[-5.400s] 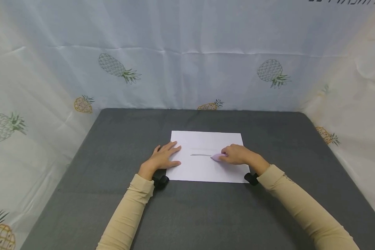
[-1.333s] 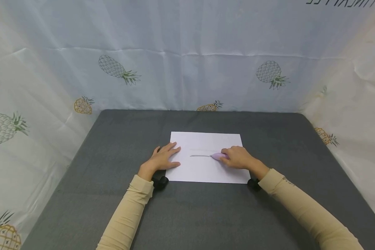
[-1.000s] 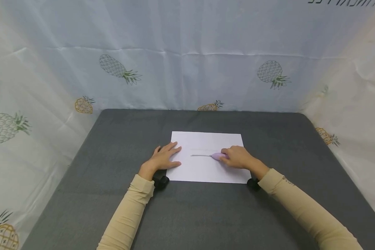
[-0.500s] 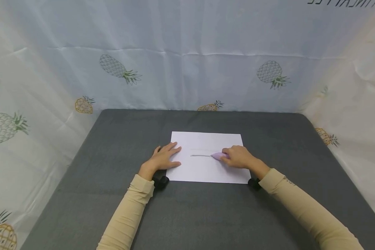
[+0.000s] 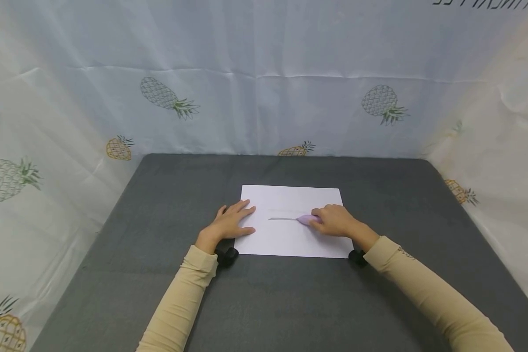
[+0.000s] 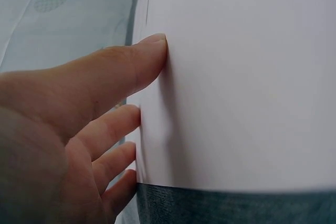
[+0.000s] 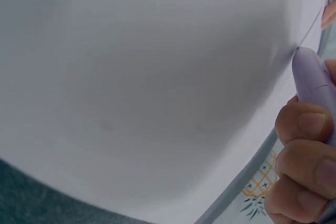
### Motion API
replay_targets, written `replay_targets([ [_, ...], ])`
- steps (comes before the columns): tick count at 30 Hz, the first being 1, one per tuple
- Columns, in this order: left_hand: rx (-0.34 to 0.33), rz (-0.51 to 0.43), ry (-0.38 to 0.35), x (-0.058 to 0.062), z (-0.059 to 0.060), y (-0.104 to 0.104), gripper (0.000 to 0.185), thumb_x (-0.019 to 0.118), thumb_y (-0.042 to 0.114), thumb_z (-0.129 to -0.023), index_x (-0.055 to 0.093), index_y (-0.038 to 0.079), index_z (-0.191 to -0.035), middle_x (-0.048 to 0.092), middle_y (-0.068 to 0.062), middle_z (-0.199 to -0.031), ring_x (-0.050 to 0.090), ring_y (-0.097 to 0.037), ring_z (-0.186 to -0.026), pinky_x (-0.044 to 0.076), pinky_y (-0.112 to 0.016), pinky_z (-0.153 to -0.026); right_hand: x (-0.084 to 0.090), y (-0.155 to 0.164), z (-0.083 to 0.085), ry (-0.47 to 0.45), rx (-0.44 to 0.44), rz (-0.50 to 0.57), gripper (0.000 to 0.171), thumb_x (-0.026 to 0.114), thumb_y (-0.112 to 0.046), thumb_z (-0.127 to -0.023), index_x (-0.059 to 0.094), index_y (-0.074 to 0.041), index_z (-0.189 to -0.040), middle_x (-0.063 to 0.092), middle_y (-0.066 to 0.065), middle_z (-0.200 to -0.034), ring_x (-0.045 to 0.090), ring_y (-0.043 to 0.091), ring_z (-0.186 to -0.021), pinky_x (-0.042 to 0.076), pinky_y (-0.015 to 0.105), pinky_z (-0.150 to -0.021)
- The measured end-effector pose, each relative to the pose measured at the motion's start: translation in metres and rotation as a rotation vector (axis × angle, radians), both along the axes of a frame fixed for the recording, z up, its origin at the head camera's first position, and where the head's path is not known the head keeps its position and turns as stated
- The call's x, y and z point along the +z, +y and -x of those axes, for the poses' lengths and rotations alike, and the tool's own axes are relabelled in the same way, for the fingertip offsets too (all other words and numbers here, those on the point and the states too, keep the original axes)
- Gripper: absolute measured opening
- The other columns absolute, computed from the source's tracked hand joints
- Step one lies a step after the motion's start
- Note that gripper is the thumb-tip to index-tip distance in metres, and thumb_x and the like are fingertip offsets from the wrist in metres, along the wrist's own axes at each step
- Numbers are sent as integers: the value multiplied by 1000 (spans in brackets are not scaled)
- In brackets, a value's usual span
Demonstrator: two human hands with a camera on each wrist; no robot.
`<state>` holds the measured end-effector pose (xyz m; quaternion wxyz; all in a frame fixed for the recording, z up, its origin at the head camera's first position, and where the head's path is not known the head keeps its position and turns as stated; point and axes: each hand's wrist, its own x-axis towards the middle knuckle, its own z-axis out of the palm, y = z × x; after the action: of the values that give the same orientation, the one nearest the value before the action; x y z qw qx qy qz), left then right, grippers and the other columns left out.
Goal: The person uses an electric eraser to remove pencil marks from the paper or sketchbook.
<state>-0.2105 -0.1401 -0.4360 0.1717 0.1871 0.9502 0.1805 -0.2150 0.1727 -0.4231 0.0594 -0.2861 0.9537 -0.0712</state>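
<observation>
A white sheet of paper (image 5: 286, 195) lies on the dark table. My left hand (image 5: 230, 222) rests on its left edge with fingers and thumb spread; in the left wrist view the thumb (image 6: 142, 59) touches the sheet. My right hand (image 5: 336, 221) grips a thick lavender pen (image 5: 306, 220), its tapered tip pointing left at the paper. A thin dark line (image 5: 282, 218) runs across the sheet from the left to the tip. The curled fingers (image 7: 302, 161) cover much of the pen in the right wrist view.
The grey-black table (image 5: 264, 298) extends around the sheet. White curtains with printed pineapples (image 5: 158, 93) hang behind and at both sides. Black wrist devices (image 5: 226, 256) sit under both wrists, close to the sheet's lower corners.
Several seconds ago the pen tip sat slightly below the line; now it meets the line's right end. Over the last second both hands have stayed nearly still.
</observation>
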Motion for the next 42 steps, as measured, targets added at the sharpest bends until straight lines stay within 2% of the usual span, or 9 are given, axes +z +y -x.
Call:
replay_targets([
  [14,-9,-6,4,0,1,1,68,60,38,-93,33,16,-151,20,-9,-163,18,-31,-152,8,-62,-121,3,2,1,17,8,-16,22,58,-27,-91,67,-7,-92,53,2,-62,41,13,-58,26,23,-54],
  [31,-2,13,5,2,-1,2,68,60,39,-93,33,17,-151,19,-9,-164,18,-30,-152,8,-62,-121,4,4,4,-14,4,-17,25,58,-27,-92,68,-5,-98,59,4,-69,44,14,-62,28,23,-56],
  [42,-7,29,5,1,1,1,68,59,39,-93,32,16,-151,19,-9,-164,18,-31,-152,9,-62,-121,3,-1,3,-32,-9,-15,24,58,-28,-92,67,-6,-96,51,2,-64,42,13,-60,26,23,-55],
])
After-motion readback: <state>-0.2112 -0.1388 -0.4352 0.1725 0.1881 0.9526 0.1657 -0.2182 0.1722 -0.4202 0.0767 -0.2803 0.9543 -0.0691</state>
